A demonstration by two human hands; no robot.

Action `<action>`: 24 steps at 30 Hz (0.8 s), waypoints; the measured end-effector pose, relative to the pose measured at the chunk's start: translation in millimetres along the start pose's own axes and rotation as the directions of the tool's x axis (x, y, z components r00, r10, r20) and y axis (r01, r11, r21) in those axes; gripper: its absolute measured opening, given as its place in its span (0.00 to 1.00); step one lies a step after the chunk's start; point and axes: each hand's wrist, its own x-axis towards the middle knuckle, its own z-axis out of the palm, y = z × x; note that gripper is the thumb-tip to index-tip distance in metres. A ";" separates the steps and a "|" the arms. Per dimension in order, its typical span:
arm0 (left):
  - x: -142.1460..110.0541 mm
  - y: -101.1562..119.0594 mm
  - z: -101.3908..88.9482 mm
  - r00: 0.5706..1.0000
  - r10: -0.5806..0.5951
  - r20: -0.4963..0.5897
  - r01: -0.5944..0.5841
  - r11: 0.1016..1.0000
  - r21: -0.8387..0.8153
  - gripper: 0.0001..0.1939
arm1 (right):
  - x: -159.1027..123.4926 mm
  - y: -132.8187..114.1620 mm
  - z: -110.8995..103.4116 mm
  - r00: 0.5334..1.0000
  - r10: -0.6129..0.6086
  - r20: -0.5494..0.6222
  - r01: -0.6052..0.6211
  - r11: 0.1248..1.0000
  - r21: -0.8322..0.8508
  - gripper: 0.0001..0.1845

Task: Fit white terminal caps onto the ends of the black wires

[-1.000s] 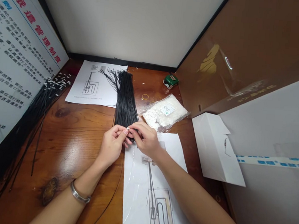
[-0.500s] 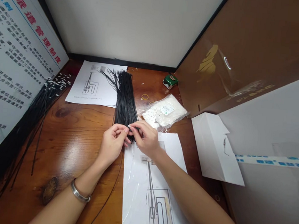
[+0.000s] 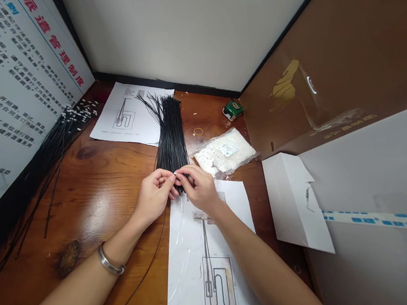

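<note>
From where I stand, the surface (image 3: 112, 177) is the biggest thing here, and its glossy wood could let light things slide if an elbow brushes them. The pile (image 3: 44, 176) of black wires sprawls along the left, loose strands straggling nearer the left forearm; a wide sweep of that arm might snag them. The front sheet (image 3: 182, 269) lies under the right forearm, so a dragging arm could shift it. Next comes the bundle (image 3: 171, 140), its near end right at the hands, where a careless tug could pull strands out of line. Just beyond the right hand sits the bag (image 3: 221, 149); I can't tell whether it is sealed, but if open, a knock could scatter its white bits. The left hand (image 3: 153, 198) has thumb and forefinger pinched, apparently on the tip of a wire (image 3: 146, 278) that trails down toward the near edge; the right hand (image 3: 200, 190) has its fingers closed on a tiny white piece (image 3: 175, 172), meeting the left fingertips above the bundle's near end. The bracelet (image 3: 111, 260) could catch that trailing wire, and too light a pinch, or a crooked push, could drop the piece or bend the tip.
</note>
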 end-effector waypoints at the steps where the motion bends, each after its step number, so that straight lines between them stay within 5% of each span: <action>1: 0.0 0.2 0.1 1.000 0.001 0.000 -0.001 1.000 0.001 0.10 | 0.1 -0.3 -0.2 1.000 -0.001 0.005 0.001 1.000 -0.002 0.06; 5: 1.4 1.0 0.9 1.000 -0.002 0.001 0.002 1.000 0.007 0.11 | -0.8 -2.0 0.4 0.999 0.026 -0.018 -0.026 1.000 0.006 0.06; 8: 0.7 1.4 1.9 0.999 -0.023 0.032 0.022 0.999 0.040 0.12 | -1.1 -2.9 2.0 0.980 0.124 -0.159 -0.125 0.992 0.004 0.06; 10: -3.2 2.1 3.5 0.996 -0.055 0.073 0.049 0.995 0.089 0.12 | 1.3 -3.1 2.2 0.918 0.266 -0.295 -0.263 0.963 0.052 0.07; 14: -16.5 7.5 9.6 0.979 -0.079 0.188 0.049 0.986 0.162 0.11 | 12.8 -5.3 -3.4 0.712 0.538 -0.451 -0.476 0.842 0.254 0.13; 19: -19.5 30.4 0.0 0.978 -0.074 0.195 0.028 0.973 0.230 0.12 | 24.0 -9.9 -33.7 0.702 0.523 -0.483 -0.509 0.843 0.175 0.17; 22: -9.5 53.3 -29.4 1.000 0.013 0.022 -0.019 0.939 0.343 0.15 | 24.2 -7.2 -66.3 0.765 0.575 -0.291 -0.625 0.772 -0.119 0.13; 24: -0.2 69.3 -57.8 0.987 0.105 -0.124 -0.037 0.887 0.460 0.16 | 23.0 -3.9 -85.9 0.752 0.648 -0.119 -0.636 0.665 -0.392 0.09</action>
